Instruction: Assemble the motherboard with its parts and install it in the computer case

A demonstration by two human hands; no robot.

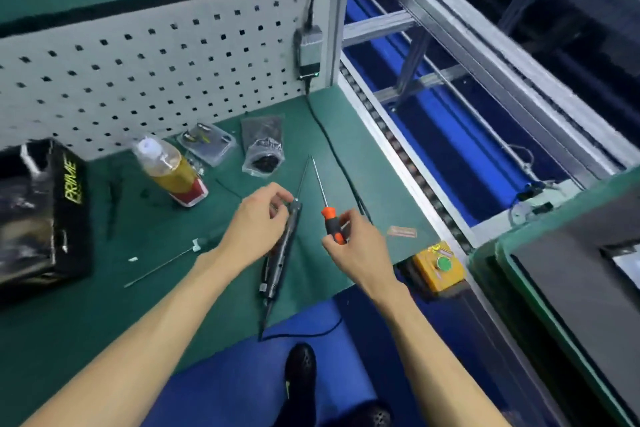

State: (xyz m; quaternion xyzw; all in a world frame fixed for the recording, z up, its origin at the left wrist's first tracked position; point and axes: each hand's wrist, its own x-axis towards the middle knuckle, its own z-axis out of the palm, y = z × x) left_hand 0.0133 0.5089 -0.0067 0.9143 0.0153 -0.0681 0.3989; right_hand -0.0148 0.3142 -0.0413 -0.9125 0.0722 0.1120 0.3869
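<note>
Left hand [258, 218], fingers curled, pinches the front collar of a dark electric screwdriver [282, 248] lying on the green bench mat [104, 305], its thin bit pointing away toward the pegboard [145, 73]. Right hand [356, 246] grips the orange-and-black handle of a manual screwdriver [330, 218]; its shaft slants up and away, and the two tips nearly meet. The hands are apart, forearms reaching in from the near edge.

Behind the tips lie two plastic bags [261, 149] of small parts; left of these, a bottle [169, 170] of yellow liquid. A thin rod [162, 263] lies left of the left wrist. The black motherboard box [41, 215], marked PRIME, sits at far left. A black cable [332, 149] runs past the right hand. A yellow button box [440, 267] stands at the right edge of the bench.
</note>
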